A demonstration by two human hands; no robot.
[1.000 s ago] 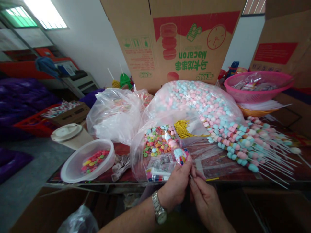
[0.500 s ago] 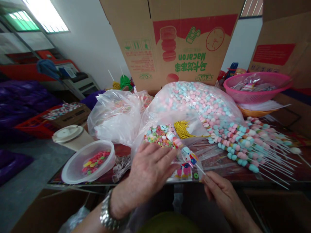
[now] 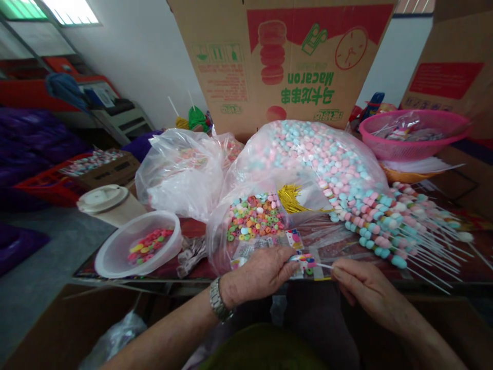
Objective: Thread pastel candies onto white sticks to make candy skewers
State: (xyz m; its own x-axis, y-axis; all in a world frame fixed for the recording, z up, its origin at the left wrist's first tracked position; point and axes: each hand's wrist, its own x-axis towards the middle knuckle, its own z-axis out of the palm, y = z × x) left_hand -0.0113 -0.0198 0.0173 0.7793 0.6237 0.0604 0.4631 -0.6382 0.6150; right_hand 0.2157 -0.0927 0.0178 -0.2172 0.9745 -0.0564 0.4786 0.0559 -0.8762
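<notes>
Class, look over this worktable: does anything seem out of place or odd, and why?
Yes. The big cardboard box behind the bags has its printing upside down, so "Macaron" reads inverted. Also, one green ring lies near the table's front edge, apart from the other coloured rings.

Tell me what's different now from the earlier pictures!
The left hand, spread open half a second ago, has closed around the wrapped candy stick, which swung to lie more sideways. The right hand still pinches its white end. The bowl and gold ties stayed put.
</notes>
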